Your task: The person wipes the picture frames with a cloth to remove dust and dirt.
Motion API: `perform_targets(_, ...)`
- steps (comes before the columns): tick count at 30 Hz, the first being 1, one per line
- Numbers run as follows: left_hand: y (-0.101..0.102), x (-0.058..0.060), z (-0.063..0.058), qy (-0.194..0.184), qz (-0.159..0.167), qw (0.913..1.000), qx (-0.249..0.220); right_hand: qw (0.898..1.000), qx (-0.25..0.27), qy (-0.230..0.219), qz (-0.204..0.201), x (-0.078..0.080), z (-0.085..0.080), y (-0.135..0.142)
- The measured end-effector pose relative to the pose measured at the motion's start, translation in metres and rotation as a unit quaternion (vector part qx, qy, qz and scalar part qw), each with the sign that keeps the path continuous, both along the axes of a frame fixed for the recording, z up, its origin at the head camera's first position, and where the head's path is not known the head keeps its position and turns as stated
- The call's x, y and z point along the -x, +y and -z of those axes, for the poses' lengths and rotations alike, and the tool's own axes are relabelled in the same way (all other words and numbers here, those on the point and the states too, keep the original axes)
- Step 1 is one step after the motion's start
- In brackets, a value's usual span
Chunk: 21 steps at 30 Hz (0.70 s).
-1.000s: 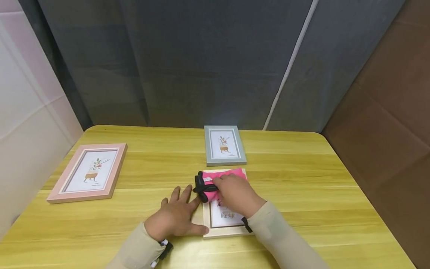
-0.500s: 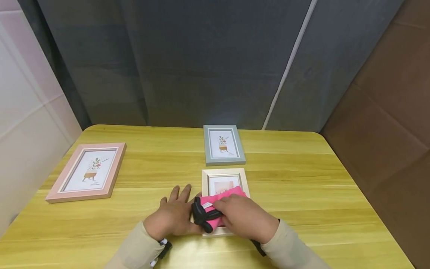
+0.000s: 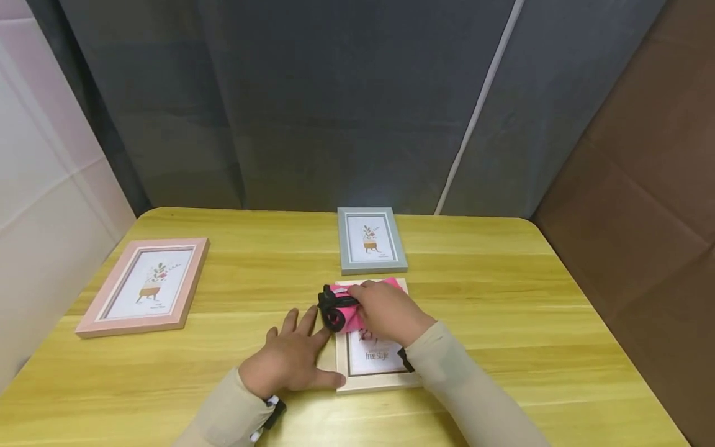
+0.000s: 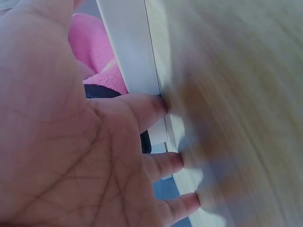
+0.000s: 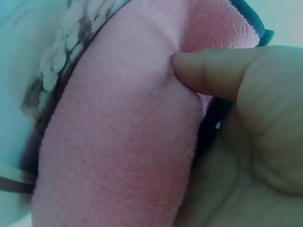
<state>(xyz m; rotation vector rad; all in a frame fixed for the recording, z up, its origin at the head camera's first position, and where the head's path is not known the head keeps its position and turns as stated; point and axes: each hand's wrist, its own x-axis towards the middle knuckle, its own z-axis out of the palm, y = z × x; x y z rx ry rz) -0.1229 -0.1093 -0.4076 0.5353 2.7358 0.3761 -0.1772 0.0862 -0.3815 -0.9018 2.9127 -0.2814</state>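
A cream picture frame [image 3: 380, 383] lies flat on the table, its print reading "free style" at the bottom. My right hand [image 3: 389, 313] holds a folded pink cloth [image 3: 353, 321] with black edging against the frame's upper part, covering much of the print there. In the right wrist view, the thumb presses into the fuzzy cloth [image 5: 118, 127]. With fingers spread, my left hand [image 3: 290, 363] rests at the frame's left side; its thumb touches the lower left corner. The left wrist view shows fingertips down along the pale frame edge [image 4: 130, 45].
A grey-blue frame [image 3: 372, 269] lies just beyond the cream one. Far to the left is a larger pink frame [image 3: 139, 325]. The wood-grain table [image 3: 503, 347] ends at a dark curtain [image 3: 346, 112] behind, with a brown sheet [image 3: 642, 205] on the right.
The right hand slid the cloth down to the frame's lower part, then back up to its top. The left hand has stayed in place.
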Motion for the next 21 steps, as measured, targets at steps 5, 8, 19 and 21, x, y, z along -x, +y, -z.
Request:
perform_targets(5,0.001,0.001,-0.001,-0.004,-0.003,1.0000,0.002,1.000,-0.003,-0.016,-0.009,-0.005,0.000,0.004)
perform_targets(8,0.002,0.000,-0.001,-0.008,-0.008,0.9999,-0.002,0.999,-0.003,-0.015,-0.030,-0.016,-0.001,0.008)
perform_targets(19,0.002,-0.002,-0.001,-0.007,-0.012,0.9998,-0.016,0.991,0.017,-0.049,-0.122,-0.054,-0.010,0.033)
perform_targets(21,0.001,-0.002,-0.001,-0.009,-0.009,0.9996,-0.025,0.990,0.042,-0.060,-0.121,-0.052,-0.014,0.039)
